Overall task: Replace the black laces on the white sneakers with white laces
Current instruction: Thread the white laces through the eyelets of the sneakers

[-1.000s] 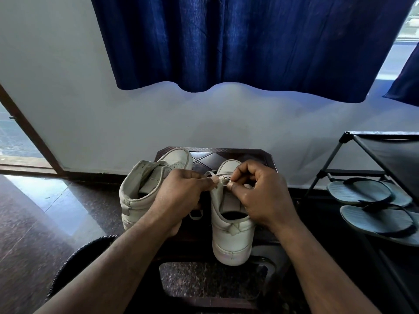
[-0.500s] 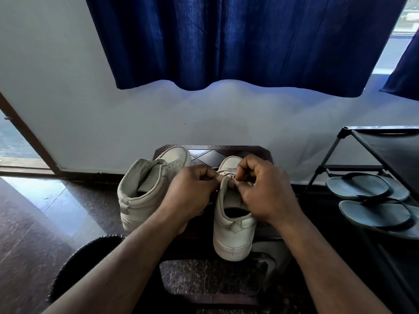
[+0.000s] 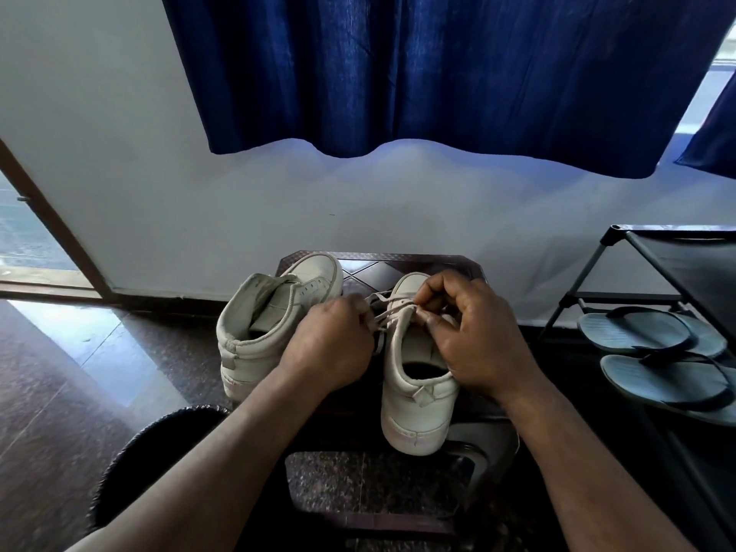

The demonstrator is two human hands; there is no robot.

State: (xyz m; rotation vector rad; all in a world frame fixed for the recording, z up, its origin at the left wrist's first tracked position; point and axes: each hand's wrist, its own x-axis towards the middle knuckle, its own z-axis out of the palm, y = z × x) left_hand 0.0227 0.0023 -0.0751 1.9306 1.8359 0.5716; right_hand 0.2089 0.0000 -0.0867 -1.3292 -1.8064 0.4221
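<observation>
Ideally, with the white sneaker [image 3: 414, 408] standing heel toward the person on the dark tabletop [image 3: 398, 264], the left hand [image 3: 338, 340], pinching the white lace [image 3: 392, 308], and the right hand [image 3: 478, 336], pinching it at the upper eyelets, should pull evenly, keeping it flat and untwisted.

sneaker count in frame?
2. Left sneaker on the stool's left side; right sneaker beside it, where the left hand and right hand pinch its white lace. No others visible.

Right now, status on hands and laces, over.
Left hand, right hand both pinch white lace atop right sneaker. Left sneaker beside it, no lace visible. Nothing blocking.
</observation>
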